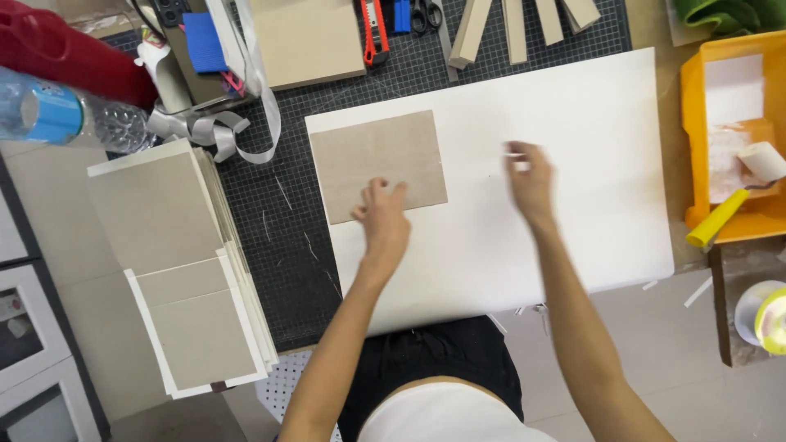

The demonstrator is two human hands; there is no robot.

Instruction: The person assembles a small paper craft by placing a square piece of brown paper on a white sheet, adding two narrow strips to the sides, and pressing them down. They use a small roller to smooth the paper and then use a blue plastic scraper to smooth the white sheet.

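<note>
Pressing grey board [378,165] onto white sheet [524,237], left hand [383,219] flat, fingers spread; board placed, sheet unwrapped; right hand [530,180] blurred, possibly pinching something small and white.

A clear plastic bottle [74,115] with a blue label [51,113] lies at the table's far left

Cardboard panel [378,165] lying on paper sheet [565,229], at its far left corner, atop cutting mat [286,245]. Stack of boards [184,270] left of mat; bin [737,139] right of sheet.
</note>
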